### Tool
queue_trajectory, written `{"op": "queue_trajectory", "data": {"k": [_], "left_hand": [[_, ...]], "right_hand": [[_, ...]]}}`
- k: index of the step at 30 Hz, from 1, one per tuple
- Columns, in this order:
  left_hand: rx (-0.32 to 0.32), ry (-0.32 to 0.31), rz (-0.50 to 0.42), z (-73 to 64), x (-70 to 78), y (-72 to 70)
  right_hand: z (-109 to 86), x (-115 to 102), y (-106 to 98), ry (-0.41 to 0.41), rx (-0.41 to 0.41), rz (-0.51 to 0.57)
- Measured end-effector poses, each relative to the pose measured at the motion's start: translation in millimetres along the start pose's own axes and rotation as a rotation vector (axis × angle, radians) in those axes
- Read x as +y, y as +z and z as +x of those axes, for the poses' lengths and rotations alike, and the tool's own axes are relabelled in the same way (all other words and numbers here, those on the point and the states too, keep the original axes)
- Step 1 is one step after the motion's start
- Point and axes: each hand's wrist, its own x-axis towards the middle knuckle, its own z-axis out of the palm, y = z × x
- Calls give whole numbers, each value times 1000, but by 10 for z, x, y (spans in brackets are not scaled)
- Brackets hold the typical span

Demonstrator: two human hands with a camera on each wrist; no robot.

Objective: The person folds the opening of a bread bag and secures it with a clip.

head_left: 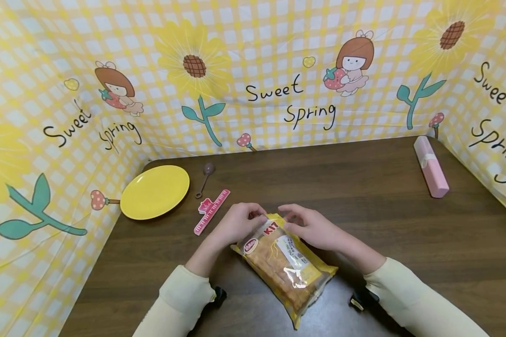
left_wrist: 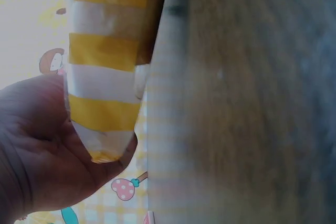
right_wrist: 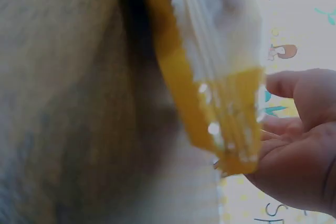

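A clear and yellow plastic bag of bread (head_left: 274,267) lies slanted on the table, its printed face up. At its far end, my left hand (head_left: 242,222) pinches the left corner between thumb and fingers. My right hand (head_left: 316,229) is at the far right corner, fingers loosely bent and spread from the thumb, which touches the bag. In the left wrist view, the bag's yellow-and-white striped side (left_wrist: 105,82) hides part of the left fingers. In the right wrist view, the crinkled yellow end (right_wrist: 236,124) covers some right fingertips.
A yellow plate (head_left: 155,192) stands at the back left of the brown table (head_left: 320,173). Beside it lie a brownish spoon (head_left: 205,180) and a pink sealing clip (head_left: 212,213). A pink oblong case (head_left: 431,167) lies at the far right. Patterned cloth (head_left: 270,56) encloses the table.
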Motion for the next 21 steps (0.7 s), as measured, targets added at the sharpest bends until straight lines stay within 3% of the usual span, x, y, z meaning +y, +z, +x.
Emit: {"op": "queue_trajectory", "data": {"k": [11, 21], "left_hand": [[17, 79, -86, -8, 57, 26], [8, 123, -145, -8, 43, 32]], "right_hand": [[36, 85, 45, 46, 104, 187], [55, 173, 63, 46, 104, 279]]}}
